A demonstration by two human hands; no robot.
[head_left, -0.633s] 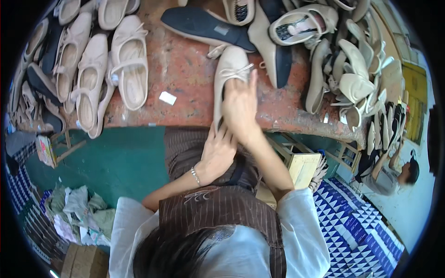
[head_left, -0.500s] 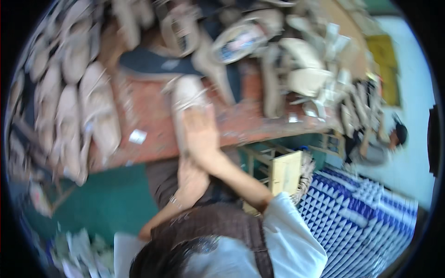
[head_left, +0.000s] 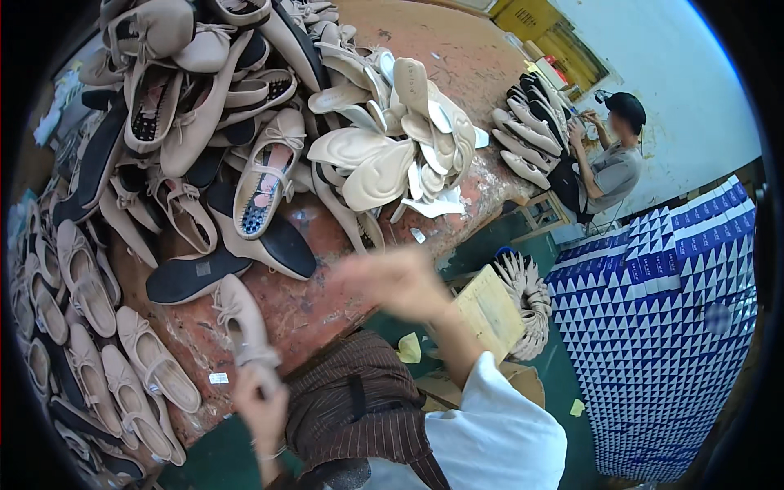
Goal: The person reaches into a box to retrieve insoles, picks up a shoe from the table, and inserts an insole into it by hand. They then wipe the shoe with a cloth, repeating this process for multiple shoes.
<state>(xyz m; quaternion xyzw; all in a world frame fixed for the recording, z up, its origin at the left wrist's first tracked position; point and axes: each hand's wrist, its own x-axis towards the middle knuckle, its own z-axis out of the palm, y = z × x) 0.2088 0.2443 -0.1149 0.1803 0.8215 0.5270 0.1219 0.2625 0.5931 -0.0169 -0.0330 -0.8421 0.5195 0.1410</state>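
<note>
My left hand grips the heel end of a beige ballet flat with a small bow, its toe pointing away from me over the worn red tabletop. My right hand is in the air to the right of that shoe, above the table's front edge. Motion smears its fingers, and I cannot make out anything in them. Beyond it lies a loose heap of cream insoles. Black-soled beige flats are piled past the held shoe.
Rows of beige flats line the table's left side. A small white label lies near the front edge. To the right stand a wooden stool, a bundle of beige pieces and stacked blue-and-white boxes. Farther off sits another person.
My right hand has come off the shoe and moved to the right. My left hand keeps the shoe, now farther left in view. The view has turned, showing more insoles and boxes.
</note>
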